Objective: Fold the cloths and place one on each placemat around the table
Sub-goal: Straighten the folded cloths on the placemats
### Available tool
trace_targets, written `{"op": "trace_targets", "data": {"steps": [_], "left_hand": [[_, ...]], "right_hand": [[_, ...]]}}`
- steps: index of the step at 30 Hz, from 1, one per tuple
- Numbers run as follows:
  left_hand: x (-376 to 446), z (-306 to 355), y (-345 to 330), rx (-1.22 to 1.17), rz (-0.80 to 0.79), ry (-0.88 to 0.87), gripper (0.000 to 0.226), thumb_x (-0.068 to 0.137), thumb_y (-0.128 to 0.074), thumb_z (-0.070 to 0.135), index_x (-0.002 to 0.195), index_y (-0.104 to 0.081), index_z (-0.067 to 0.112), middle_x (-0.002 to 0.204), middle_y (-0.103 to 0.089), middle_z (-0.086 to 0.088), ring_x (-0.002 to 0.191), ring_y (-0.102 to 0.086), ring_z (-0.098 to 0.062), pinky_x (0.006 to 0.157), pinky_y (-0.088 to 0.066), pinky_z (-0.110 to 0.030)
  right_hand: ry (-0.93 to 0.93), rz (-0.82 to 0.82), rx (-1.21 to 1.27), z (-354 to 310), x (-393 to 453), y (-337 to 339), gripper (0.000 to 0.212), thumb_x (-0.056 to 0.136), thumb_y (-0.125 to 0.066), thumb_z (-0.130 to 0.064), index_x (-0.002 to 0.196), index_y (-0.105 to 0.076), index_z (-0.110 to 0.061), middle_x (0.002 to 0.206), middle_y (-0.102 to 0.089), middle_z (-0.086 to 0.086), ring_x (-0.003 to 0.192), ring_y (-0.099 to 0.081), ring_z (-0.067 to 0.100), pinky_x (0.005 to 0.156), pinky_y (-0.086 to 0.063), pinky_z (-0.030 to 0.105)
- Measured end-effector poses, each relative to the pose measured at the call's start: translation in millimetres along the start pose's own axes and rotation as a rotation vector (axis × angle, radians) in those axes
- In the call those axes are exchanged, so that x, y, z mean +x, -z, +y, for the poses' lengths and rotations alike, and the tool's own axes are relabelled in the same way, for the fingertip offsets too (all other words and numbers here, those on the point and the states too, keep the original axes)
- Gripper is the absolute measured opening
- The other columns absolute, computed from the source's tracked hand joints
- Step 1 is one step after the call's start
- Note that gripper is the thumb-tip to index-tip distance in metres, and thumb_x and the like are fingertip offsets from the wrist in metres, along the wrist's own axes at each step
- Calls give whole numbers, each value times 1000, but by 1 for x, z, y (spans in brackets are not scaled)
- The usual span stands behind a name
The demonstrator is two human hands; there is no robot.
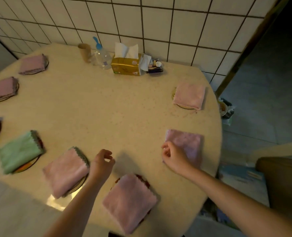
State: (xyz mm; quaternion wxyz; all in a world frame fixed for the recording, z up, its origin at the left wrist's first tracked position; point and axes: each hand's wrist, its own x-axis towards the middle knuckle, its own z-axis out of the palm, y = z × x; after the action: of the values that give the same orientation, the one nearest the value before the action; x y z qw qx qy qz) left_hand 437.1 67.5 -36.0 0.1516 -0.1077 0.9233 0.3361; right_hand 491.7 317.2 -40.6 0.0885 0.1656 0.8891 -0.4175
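Note:
Folded cloths lie around the round beige table point(107, 106), each on a round placemat whose rim peeks out. A pink cloth point(187, 143) lies at the right; my right hand point(173, 155) rests on its left edge with fingers curled, gripping nothing. My left hand point(102, 162) hovers over bare table with loosely curled fingers, empty. Close to me lie a pink cloth point(129, 202) and another pink cloth point(66, 171). A green cloth point(19, 151) is at the left. Further pink cloths sit at the far right point(189, 95) and the far left point(33, 64).
At the back of the table stand a gold tissue box point(126, 65), a clear bottle with a blue cap point(102, 56), a brown cup point(85, 52) and small items point(155, 66). A tiled wall is behind. A waste bin point(226, 108) and a brown seat point(282, 182) are at the right.

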Motion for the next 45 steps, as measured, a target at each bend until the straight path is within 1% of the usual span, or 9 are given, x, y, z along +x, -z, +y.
{"op": "trace_targets", "data": {"steps": [6, 8, 14, 21, 24, 27, 36, 41, 45], "left_hand": [[3, -61, 78, 292, 271, -4, 24, 62, -68, 40, 69, -60, 18, 61, -57, 14, 57, -50, -11, 55, -43, -26], [20, -104, 85, 116, 242, -32, 7, 72, -70, 25, 78, -66, 24, 81, -67, 1, 75, -57, -19, 69, -47, -32], [36, -168, 126, -117, 158, 266, 35, 83, -62, 15, 116, -56, 5, 121, -51, -21, 109, -50, -40, 95, -41, -44], [47, -195, 130, -359, 15, 536, 28, 73, -69, 22, 88, -65, -2, 93, -65, -23, 87, -61, -37, 70, -48, -38], [48, -191, 124, -382, 24, 559, 21, 76, -70, 19, 68, -61, 1, 88, -63, -22, 83, -59, -34, 68, -45, -35], [49, -183, 122, -361, 39, 556, 30, 77, -73, 23, 88, -65, -3, 101, -62, -23, 91, -58, -35, 71, -45, -35], [58, -179, 126, -469, -41, 407, 26, 85, -58, 17, 104, -54, 0, 86, -58, -15, 79, -54, -28, 62, -46, -36], [60, -174, 142, -829, -230, 301, 24, 91, -54, 5, 113, -46, 7, 98, -55, -15, 84, -56, -30, 68, -49, -43], [76, -175, 159, -744, -437, 192, 27, 90, -57, 5, 117, -53, 6, 105, -63, -18, 93, -60, -33, 71, -51, -41]], "right_hand": [[-165, -225, -13, -20, -42, -87, 22, 84, -63, -22, 104, -55, -15, 91, -62, -1, 91, -60, 16, 79, -46, 27], [-186, -197, -78, -30, -49, -106, 20, 84, -63, -24, 101, -55, -17, 96, -64, 1, 93, -61, 18, 78, -46, 29], [-297, -120, -217, -48, -57, -117, 23, 82, -62, -30, 100, -54, -16, 97, -62, 0, 91, -59, 20, 73, -45, 31], [-507, -147, -222, -67, -63, -117, 30, 71, -69, -39, 80, -50, -17, 75, -54, -3, 68, -52, 13, 49, -33, 24], [-528, -208, -235, -70, -62, -115, 38, 60, -65, -44, 85, -50, -20, 86, -55, -1, 83, -57, 18, 57, -39, 25], [-479, -261, -268, -66, -61, -115, 66, 55, -62, -47, 118, -56, -26, 112, -60, 1, 113, -55, 23, 86, -47, 29], [-395, -328, 50, -60, -69, -114, 75, 72, -68, -33, 139, -40, -20, 128, -47, -11, 125, -47, 13, 101, -40, 28], [-585, -122, 655, -52, -85, -113, 32, 84, -68, -20, 114, -59, -15, 107, -70, 5, 99, -65, 22, 90, -51, 41], [-650, -34, 892, -38, -106, -127, 29, 91, -58, -14, 118, -61, -5, 109, -70, 15, 104, -64, 30, 92, -50, 45]]}}
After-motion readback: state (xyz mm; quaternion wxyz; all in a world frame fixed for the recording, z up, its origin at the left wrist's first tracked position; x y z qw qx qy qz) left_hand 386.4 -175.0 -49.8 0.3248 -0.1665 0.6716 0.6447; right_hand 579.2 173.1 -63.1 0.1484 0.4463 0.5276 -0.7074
